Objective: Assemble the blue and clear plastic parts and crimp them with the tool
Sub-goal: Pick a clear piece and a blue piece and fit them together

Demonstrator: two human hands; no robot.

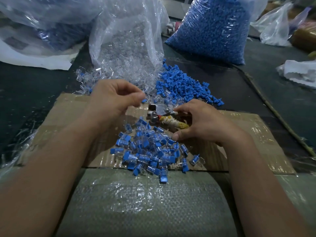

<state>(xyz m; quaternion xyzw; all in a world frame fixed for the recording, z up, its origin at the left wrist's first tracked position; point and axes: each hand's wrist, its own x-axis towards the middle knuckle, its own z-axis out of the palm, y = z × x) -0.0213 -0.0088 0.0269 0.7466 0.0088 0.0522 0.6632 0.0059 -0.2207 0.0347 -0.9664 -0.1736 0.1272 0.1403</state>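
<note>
Head view: left hand (112,101) pinches a blue part (144,100); right hand (201,122) grips the tool (157,115).

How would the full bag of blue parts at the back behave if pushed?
Probably heavy: the bag of blue parts looks packed full. Its thin, crinkled film likely dents before it slides. It stands tall, so it might topple.

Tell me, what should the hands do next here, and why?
Probably bring the left hand down to seat its small blue part in the crimping tool: the part is close to the tool's metal head, and the right hand grips the wrapped handle.
</note>
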